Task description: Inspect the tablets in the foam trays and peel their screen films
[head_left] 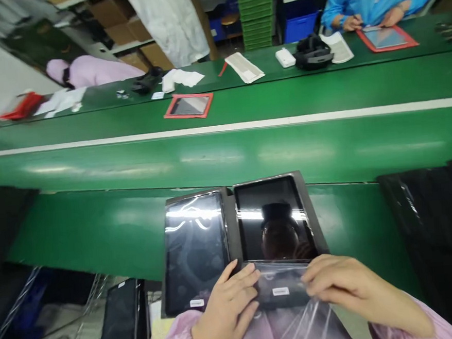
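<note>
A dark tablet (274, 223) with a glossy black screen lies on a black padded sleeve or case on the green bench. Across its lower end stretches a clear plastic film (282, 275), hanging down in folds towards my lap. My right hand (338, 283) pinches the film near the tablet's lower right corner. At the film's left edge is my left hand (231, 306), thumb and forefinger closed on it, other fingers reaching over the gap between tablets. Left of it lies a second tablet (196, 249) with a film-like sheen and a small white label.
A green conveyor belt (225, 156) runs across beyond the bench, carrying a tablet in a red frame (189, 106). A dark tablet (118, 321) stands low at left; black padding (435, 227) lies right. Across the belt, a person in blue (373, 9) handles another red-framed tablet (387, 38).
</note>
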{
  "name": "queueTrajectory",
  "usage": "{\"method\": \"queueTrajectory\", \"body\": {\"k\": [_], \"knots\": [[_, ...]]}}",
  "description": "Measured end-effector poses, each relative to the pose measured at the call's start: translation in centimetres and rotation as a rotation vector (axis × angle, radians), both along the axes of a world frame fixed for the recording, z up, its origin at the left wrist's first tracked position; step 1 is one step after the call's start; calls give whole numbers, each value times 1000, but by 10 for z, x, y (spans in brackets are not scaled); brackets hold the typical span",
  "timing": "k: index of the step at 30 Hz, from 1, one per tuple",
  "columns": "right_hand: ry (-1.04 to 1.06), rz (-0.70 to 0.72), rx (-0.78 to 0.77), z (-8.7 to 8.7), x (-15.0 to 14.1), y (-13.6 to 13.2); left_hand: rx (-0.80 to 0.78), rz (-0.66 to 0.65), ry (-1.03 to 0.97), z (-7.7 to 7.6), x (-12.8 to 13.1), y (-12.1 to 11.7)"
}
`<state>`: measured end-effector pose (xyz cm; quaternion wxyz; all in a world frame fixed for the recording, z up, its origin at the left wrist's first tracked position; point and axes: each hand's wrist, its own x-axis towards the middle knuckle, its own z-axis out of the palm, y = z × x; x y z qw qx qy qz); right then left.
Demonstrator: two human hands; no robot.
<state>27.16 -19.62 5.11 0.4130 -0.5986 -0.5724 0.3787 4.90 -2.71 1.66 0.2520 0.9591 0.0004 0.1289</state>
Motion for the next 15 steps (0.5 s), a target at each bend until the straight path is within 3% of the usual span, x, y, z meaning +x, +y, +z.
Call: {"method": "queueTrajectory", "body": {"k": [4,6,9,12,15], "knots": [[-324,-534,-137,-26,9,10,16,102,144,-4,0,-10],[-548,-683,-237,-37,6,25,17,174,252,-8,1,-14],[-728,-727,-378,-45,9,44,-41,152,338,-15,6,-14],[-598,-767,-505,-49,21,51,-101,142,333,-22,10,-11],[-406,-819,-447,-52,31,51,-150,157,273,-37,17,-13]]}}
